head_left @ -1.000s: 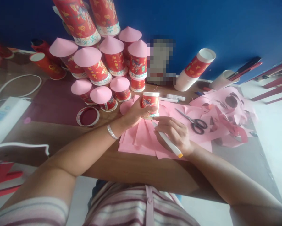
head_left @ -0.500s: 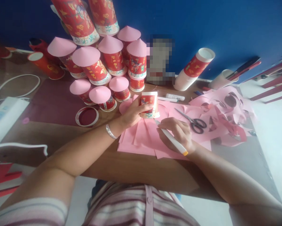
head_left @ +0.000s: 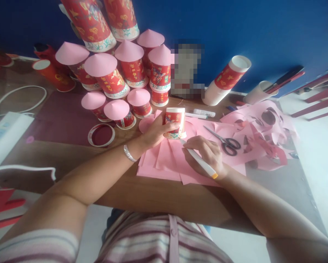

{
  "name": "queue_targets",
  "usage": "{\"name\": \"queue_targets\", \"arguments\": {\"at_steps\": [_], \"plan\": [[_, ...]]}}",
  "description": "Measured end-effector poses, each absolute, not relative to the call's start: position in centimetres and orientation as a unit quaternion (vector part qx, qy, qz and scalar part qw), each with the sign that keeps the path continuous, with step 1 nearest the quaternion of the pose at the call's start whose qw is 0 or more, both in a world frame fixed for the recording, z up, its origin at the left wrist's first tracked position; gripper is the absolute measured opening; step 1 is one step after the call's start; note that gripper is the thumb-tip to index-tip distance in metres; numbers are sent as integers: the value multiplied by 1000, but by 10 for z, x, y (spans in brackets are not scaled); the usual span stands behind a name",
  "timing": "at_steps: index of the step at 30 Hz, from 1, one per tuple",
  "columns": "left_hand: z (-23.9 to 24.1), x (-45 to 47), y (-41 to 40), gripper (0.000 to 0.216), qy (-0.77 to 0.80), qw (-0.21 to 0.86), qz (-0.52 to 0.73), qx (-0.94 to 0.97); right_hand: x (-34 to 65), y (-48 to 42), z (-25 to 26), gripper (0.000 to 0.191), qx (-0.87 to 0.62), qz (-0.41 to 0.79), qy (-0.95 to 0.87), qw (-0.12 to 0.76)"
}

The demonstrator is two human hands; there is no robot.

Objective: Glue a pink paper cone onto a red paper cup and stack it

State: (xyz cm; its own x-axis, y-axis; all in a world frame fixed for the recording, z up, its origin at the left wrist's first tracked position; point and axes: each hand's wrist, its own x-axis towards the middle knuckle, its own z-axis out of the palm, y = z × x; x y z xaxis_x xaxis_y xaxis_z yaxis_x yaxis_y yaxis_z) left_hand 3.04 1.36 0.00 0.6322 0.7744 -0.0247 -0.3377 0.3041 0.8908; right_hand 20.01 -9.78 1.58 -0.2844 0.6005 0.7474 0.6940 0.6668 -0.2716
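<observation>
My left hand (head_left: 155, 132) grips a red patterned paper cup (head_left: 175, 122) that stands upside down on a stack of pink paper sheets (head_left: 164, 160). My right hand (head_left: 207, 153) is closed round a white pen with an orange end (head_left: 200, 163), and its tip touches the paper at the cup's rim. Black-handled scissors (head_left: 226, 141) lie just right of my right hand.
Several red cups with pink cone lids (head_left: 120, 82) are piled at the back against a blue wall. A red lid (head_left: 101, 135) lies flat on the wooden table (head_left: 158, 199). Pink paper scraps (head_left: 262, 135) heap at the right. A white power strip (head_left: 4, 137) lies left.
The pen tip has moved from the cup's left front round to its right side. The left hand keeps the cup in place, turned slightly.
</observation>
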Motion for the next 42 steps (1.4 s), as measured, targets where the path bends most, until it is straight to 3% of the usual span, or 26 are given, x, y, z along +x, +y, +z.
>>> {"name": "queue_targets", "arguments": {"at_steps": [42], "plan": [[-5,30,16,39,234,768,356,479,200,-96,16,19,-407,-50,-805,429]]}}
